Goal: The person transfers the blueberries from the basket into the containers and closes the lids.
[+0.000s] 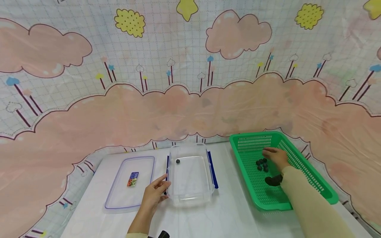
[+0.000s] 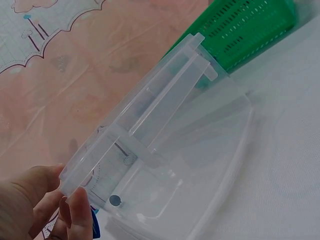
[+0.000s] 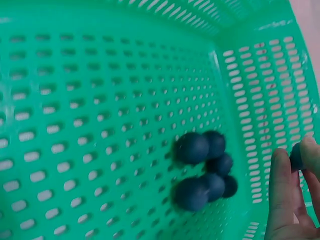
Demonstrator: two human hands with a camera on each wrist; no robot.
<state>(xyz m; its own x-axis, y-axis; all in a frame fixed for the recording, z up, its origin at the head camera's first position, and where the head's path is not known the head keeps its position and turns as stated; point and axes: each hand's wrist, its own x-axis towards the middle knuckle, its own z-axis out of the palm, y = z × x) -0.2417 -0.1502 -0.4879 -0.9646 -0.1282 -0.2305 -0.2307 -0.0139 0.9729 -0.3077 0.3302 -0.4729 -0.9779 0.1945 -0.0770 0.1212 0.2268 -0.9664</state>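
My left hand [image 1: 153,195] grips the left side rim of a clear plastic container [image 1: 190,198], thumb and fingers on its edge. A single blueberry [image 1: 178,161] lies inside near the far left corner, and also shows in the left wrist view. My right hand [image 1: 275,157] is over the far part of a green perforated basket [image 1: 269,207]. Between its thumb and fingertips it pinches a blueberry [image 3: 296,157], partly hidden by the thumb. Several more blueberries [image 3: 192,148] lie clustered on the basket floor beside that hand.
A clear lid [image 1: 114,198] with a purple-blue rim lies flat left of the container, bearing a colourful label [image 1: 132,179]. Blue locking flaps [image 1: 213,170] hang out along the container's sides. Behind the white table [image 1: 229,218] hangs a patterned cloth [image 1: 190,112].
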